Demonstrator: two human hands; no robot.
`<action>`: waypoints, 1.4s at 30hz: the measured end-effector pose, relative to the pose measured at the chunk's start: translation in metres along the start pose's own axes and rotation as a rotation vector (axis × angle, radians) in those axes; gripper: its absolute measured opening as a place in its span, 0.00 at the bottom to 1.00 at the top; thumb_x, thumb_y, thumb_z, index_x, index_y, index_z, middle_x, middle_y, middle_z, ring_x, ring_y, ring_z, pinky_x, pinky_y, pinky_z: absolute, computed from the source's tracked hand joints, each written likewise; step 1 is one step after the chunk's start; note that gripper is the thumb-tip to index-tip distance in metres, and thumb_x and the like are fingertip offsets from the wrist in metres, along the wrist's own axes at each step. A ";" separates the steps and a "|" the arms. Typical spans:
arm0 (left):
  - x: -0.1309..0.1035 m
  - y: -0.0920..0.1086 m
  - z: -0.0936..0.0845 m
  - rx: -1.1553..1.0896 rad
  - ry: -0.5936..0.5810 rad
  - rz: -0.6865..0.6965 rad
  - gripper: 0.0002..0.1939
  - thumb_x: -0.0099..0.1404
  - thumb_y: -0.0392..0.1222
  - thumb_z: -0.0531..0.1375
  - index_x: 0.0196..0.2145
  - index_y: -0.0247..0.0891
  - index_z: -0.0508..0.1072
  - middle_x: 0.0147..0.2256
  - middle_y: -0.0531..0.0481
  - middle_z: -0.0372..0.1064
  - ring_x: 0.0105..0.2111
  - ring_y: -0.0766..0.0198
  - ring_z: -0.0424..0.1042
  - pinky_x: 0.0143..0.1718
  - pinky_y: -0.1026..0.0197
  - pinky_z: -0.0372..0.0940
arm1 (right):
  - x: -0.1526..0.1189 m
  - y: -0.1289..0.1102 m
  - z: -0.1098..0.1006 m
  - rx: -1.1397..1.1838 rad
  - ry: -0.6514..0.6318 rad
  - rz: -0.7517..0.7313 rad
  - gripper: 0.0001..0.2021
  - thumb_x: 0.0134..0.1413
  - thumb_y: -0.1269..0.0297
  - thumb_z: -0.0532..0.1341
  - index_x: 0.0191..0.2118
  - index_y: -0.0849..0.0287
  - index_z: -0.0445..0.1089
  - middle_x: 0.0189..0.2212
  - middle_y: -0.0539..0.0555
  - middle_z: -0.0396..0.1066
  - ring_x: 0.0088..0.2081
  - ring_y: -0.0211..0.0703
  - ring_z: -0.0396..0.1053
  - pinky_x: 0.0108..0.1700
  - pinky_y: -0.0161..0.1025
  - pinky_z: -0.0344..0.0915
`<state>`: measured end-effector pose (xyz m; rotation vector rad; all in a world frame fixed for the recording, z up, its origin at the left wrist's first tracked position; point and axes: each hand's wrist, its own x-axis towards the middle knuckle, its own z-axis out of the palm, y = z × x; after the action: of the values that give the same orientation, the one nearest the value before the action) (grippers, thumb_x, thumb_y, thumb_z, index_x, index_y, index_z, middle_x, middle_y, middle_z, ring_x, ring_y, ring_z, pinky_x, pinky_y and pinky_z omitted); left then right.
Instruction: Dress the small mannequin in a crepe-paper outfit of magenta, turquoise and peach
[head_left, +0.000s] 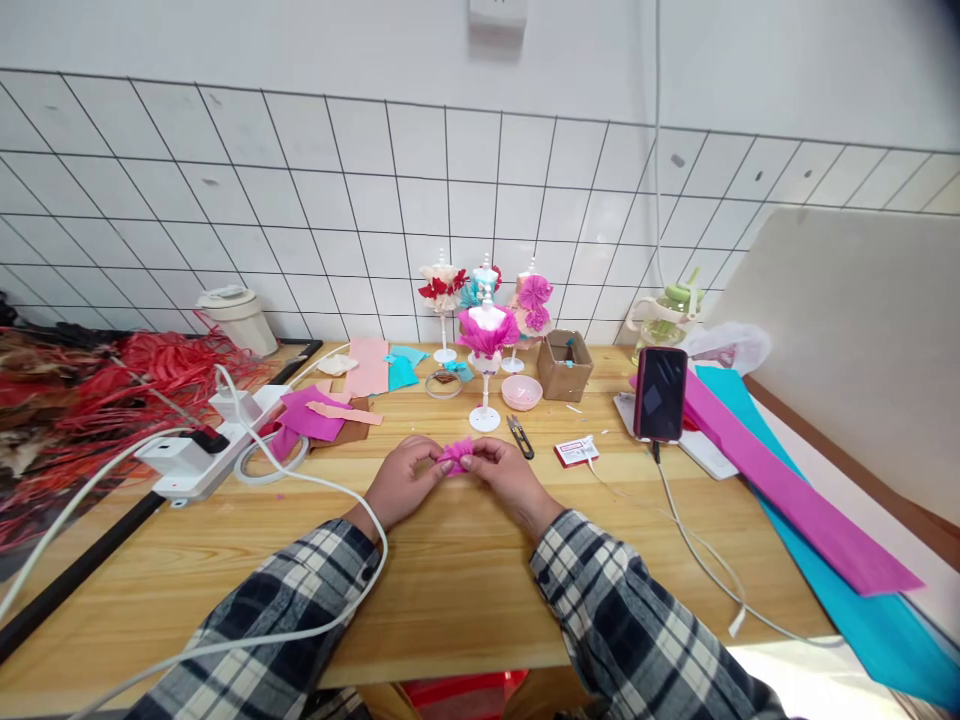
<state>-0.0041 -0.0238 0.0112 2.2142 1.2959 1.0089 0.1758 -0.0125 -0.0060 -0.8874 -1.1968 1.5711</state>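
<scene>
Holding a ruffled magenta piece (456,456) between both hands, near the middle of the tabletop (442,580), in front of the nearest dress form (487,345) and to the left of the snips (520,437). Pinching the left end with thumb and fingers of the left hand (405,482); pinching the right end with thumb and fingers of the right hand (514,481). Using a narrow pinch on both sides, fingertips near each other. Cannot tell from this view whether touching the tabletop or raised just above.

Treat as thin crepe-type paper, judging by the crinkled folds. Expect next to no weight, a soft body and little stiffness. Rate slip as low, given the rough-looking texture. Rate fragility as high: likely to tear under a sharp pull, likely to flatten under a hard squeeze.

Take hold along the bunched lower edge, between thumb and index fingertip. Leave the frilled upper edge free; avoid pressing the frill, being liable to crease. Support both ends evenly, without twisting. Guard against snagging on the white cable (330,484) beside the left wrist.
</scene>
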 end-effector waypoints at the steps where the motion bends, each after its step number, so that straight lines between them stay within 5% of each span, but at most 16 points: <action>1: 0.000 -0.001 -0.001 -0.018 0.017 -0.018 0.12 0.62 0.49 0.57 0.27 0.39 0.71 0.31 0.48 0.71 0.35 0.59 0.68 0.42 0.57 0.62 | 0.000 -0.001 -0.001 0.045 0.033 0.006 0.16 0.34 0.57 0.70 0.31 0.59 0.73 0.26 0.48 0.72 0.28 0.36 0.67 0.30 0.33 0.62; 8: 0.000 -0.003 0.007 -0.419 0.101 -0.249 0.15 0.54 0.50 0.63 0.34 0.37 0.73 0.34 0.47 0.74 0.36 0.58 0.71 0.41 0.59 0.64 | -0.001 -0.002 -0.002 0.143 0.105 0.033 0.17 0.36 0.59 0.71 0.34 0.60 0.72 0.25 0.48 0.71 0.21 0.30 0.61 0.21 0.29 0.53; 12: 0.001 -0.001 0.010 -0.651 0.090 -0.393 0.16 0.53 0.53 0.64 0.30 0.36 0.72 0.30 0.49 0.74 0.33 0.61 0.72 0.38 0.60 0.65 | -0.004 -0.002 0.000 0.260 0.011 0.141 0.18 0.36 0.59 0.72 0.35 0.60 0.70 0.25 0.48 0.71 0.24 0.32 0.66 0.24 0.29 0.62; 17: -0.001 0.003 0.011 -0.921 0.037 -0.431 0.27 0.54 0.53 0.64 0.48 0.38 0.68 0.44 0.43 0.72 0.42 0.58 0.72 0.44 0.56 0.66 | -0.006 -0.005 0.000 0.364 0.001 0.163 0.18 0.37 0.63 0.72 0.37 0.59 0.70 0.30 0.49 0.73 0.29 0.33 0.71 0.32 0.30 0.68; 22: -0.002 0.005 0.018 -0.823 -0.064 -0.423 0.23 0.51 0.45 0.68 0.43 0.36 0.72 0.40 0.44 0.75 0.41 0.58 0.73 0.48 0.55 0.64 | -0.005 -0.003 -0.004 0.395 -0.017 0.196 0.16 0.37 0.66 0.72 0.36 0.58 0.71 0.32 0.49 0.74 0.31 0.32 0.72 0.34 0.29 0.69; 29: -0.001 0.003 0.010 -0.753 0.022 -0.443 0.17 0.50 0.46 0.68 0.36 0.35 0.76 0.35 0.45 0.77 0.37 0.57 0.75 0.44 0.54 0.66 | -0.002 0.001 -0.009 0.299 -0.004 0.282 0.15 0.42 0.56 0.69 0.33 0.60 0.69 0.29 0.51 0.71 0.28 0.36 0.71 0.26 0.32 0.66; 31: -0.001 0.002 0.008 -0.724 -0.010 -0.429 0.17 0.50 0.46 0.68 0.37 0.35 0.76 0.36 0.45 0.77 0.37 0.56 0.75 0.44 0.55 0.66 | -0.002 -0.001 -0.011 0.138 0.049 0.158 0.15 0.45 0.54 0.66 0.37 0.58 0.70 0.34 0.53 0.72 0.33 0.39 0.71 0.29 0.33 0.66; 36: -0.001 0.000 0.010 -0.456 -0.090 -0.324 0.14 0.52 0.46 0.65 0.35 0.35 0.77 0.36 0.45 0.77 0.37 0.56 0.75 0.42 0.56 0.67 | -0.006 -0.012 -0.011 -0.416 0.015 -0.276 0.21 0.49 0.56 0.64 0.50 0.53 0.67 0.51 0.55 0.67 0.53 0.45 0.63 0.54 0.44 0.59; 42: -0.005 0.000 0.012 -0.125 -0.158 -0.210 0.11 0.57 0.46 0.61 0.35 0.38 0.77 0.34 0.50 0.77 0.35 0.59 0.74 0.40 0.60 0.65 | -0.008 -0.012 -0.006 -0.581 -0.018 -0.300 0.12 0.47 0.55 0.64 0.34 0.59 0.73 0.37 0.54 0.73 0.42 0.44 0.68 0.47 0.41 0.63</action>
<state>0.0035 -0.0275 0.0013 1.9739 1.3237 0.7971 0.1870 -0.0176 0.0039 -0.9950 -1.7520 1.0012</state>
